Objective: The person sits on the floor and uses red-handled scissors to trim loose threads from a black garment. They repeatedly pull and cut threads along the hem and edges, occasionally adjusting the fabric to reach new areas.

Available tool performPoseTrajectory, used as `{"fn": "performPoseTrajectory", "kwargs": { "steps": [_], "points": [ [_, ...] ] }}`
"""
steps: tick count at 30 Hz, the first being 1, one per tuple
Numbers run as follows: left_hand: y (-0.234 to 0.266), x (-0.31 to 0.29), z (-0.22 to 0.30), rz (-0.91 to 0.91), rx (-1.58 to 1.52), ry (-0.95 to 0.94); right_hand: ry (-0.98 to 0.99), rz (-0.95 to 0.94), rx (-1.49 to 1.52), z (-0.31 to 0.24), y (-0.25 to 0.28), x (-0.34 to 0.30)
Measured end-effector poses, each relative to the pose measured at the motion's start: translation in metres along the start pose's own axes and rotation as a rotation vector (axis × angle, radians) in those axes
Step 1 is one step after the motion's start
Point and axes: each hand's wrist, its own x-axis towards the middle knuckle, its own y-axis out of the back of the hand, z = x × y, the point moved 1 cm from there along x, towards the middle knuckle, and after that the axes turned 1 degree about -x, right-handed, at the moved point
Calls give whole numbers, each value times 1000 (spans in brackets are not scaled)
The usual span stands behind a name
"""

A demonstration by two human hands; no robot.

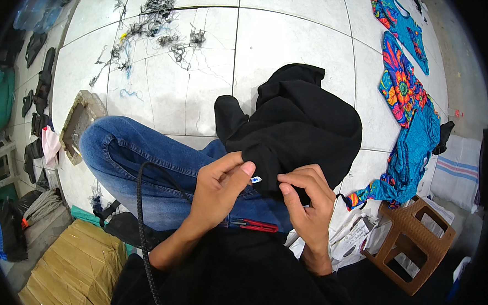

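Note:
A black garment point(312, 112) lies bunched over my lap and the white tiles ahead. My left hand point(220, 184) pinches its near edge between thumb and fingers. A small white tag with blue marks point(256, 180) shows beside that thumb. To the right, my right hand point(310, 203) is closed in a pinch on the same edge, so a short stretch of cloth runs between both hands. Red-handled thread snips point(254, 225) rest on my jeans point(139, 152), close below my hands.
Dark thread scraps point(162, 21) are strewn at the far left. A stone-like block point(80, 124) stands by my left knee. Bright patterned clothing point(404, 100) lies along the right, above a tipped brown stool point(413, 244). A taped brown package point(78, 265) sits at the lower left.

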Motion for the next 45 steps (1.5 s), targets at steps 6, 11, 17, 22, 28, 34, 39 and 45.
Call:
{"fn": "performPoseTrajectory", "kwargs": {
  "steps": [6,11,17,22,28,34,39,45],
  "points": [
    [3,2,1,9,-217,112,29,121,2,3,0,-4],
    [4,3,2,1,-248,130,0,232,-1,12,1,-16],
    [-8,5,1,-27,-362,43,134,120,-164,14,5,-19],
    [-10,5,1,-199,-476,72,217,57,-351,15,1,-21],
    [-12,3,1,-223,-468,87,229,68,-329,19,4,-24],
    [-16,-1,1,-97,-336,-26,204,48,-250,20,7,-25],
    [-15,2,-1,-25,-273,-124,204,30,-242,21,6,-23],
    [-25,-3,2,31,-216,-169,141,97,-140,23,10,-22]
  ]
}}
